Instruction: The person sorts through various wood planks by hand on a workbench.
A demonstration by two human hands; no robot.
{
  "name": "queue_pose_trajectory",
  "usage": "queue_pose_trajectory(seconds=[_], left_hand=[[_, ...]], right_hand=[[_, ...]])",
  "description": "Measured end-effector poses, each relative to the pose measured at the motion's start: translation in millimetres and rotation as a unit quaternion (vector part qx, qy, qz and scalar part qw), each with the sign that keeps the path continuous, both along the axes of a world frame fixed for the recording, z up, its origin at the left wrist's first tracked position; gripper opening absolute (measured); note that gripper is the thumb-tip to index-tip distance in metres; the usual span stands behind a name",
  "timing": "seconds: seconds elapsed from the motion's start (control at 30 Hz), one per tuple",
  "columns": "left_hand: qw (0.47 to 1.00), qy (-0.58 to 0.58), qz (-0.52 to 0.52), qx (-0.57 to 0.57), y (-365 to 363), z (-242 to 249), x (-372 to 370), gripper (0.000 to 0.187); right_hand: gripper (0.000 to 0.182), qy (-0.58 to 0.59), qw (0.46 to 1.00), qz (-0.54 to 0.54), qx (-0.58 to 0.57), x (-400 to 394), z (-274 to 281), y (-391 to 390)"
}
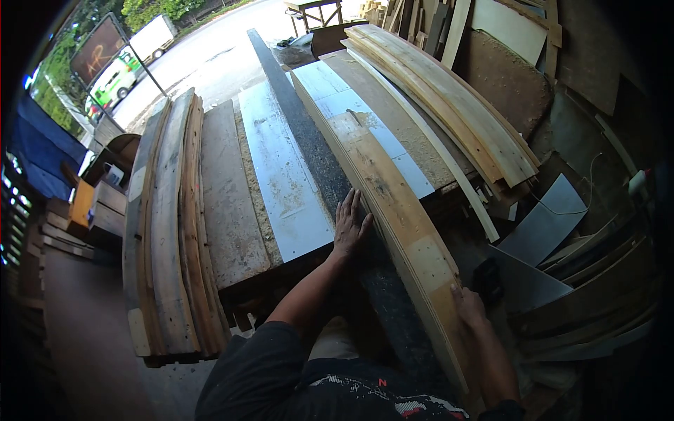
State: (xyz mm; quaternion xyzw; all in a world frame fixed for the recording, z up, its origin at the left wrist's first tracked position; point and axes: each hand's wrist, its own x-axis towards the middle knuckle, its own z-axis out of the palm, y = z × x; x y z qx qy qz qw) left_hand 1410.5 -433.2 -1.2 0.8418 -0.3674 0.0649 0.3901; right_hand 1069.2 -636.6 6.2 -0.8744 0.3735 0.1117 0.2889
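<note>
long board (404,196): pale wood with a lighter patch, running diagonally from upper centre to lower centre-right of the frame, along the right side of the dark speckled beam (291,105).
left hand (349,223): grip wide, fingers spread over the dark speckled beam, beside the long board's left edge; contact with that edge cannot be told.
right hand (469,307): grip holding the long board's right edge, lower right of centre; fingers partly hidden.
bench (228,200): brown top at centre, sawdust (256,186) in a gap beside the left pale-blue panel (281,189).
second pale-blue panel (418,175): right of the long board.
left stack (172,245): worn boards lying lengthwise, centre-left.
right stack (449,98): curved boards, upper right; thin pale strip (460,173) along its left side.
loose sheets (544,217): leaning, right of frame.
roadside: green vehicle (112,83) and white truck (153,38), upper left.
</note>
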Motion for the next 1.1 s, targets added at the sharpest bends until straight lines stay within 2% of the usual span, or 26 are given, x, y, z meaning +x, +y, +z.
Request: queue_pose_trajectory(seconds=[0.47, 1.1], left_hand=[[1.000, 0.014, 0.002, 0.018, 0.5, 12.4, -3.5, 0.068], [0.999, 0.020, -0.003, 0.032, -0.2, 13.8, -1.6, 0.068]], right_hand=[[0.070, -0.040, 0.999, 0.006, -0.011, 62.0, -3.3, -4.7], [0.072, -0.036, 0.999, -0.004, -0.004, 143.4, 0.6, -8.3]])
